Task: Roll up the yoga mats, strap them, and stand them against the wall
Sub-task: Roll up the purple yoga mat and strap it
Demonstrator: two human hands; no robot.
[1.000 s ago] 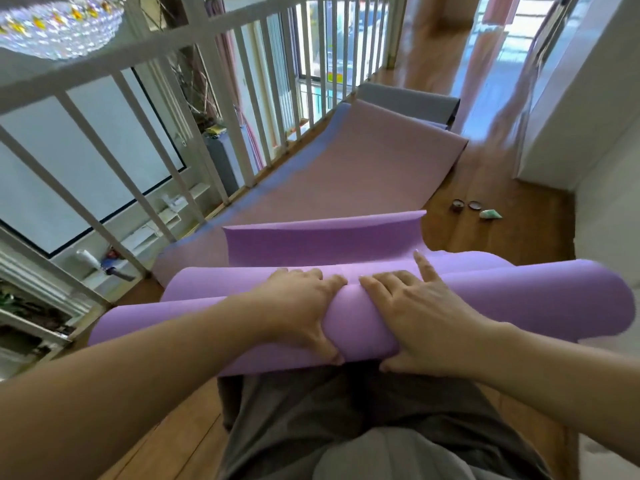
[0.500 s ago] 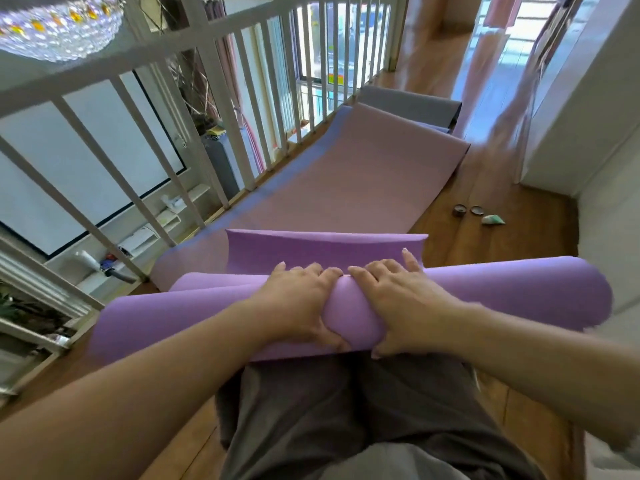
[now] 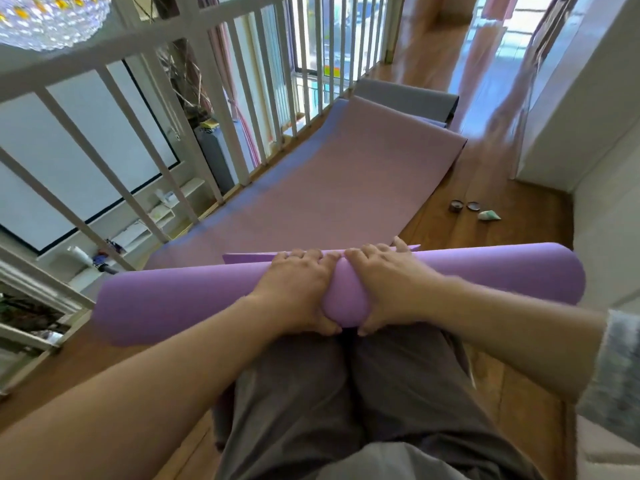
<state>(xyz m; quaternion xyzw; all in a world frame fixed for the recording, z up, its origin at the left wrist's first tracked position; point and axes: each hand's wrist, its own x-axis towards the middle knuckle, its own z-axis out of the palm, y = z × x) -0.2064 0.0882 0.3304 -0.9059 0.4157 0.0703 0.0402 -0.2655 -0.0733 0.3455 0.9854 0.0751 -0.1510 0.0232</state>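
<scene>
Nothing readable in this one, honestly. The purple mat [image 3: 173,299] shows a plain surface with no print or logo, and the little green-and-white tube [image 3: 489,215] lying on the wooden floor [image 3: 519,244] near the wall is way too small and blurry to make out any lettering. Same deal with the yellow patches [image 3: 330,69] far back behind the white railing [image 3: 138,39]: they might be stickers or signs, but they're just blobs of colour.
</scene>
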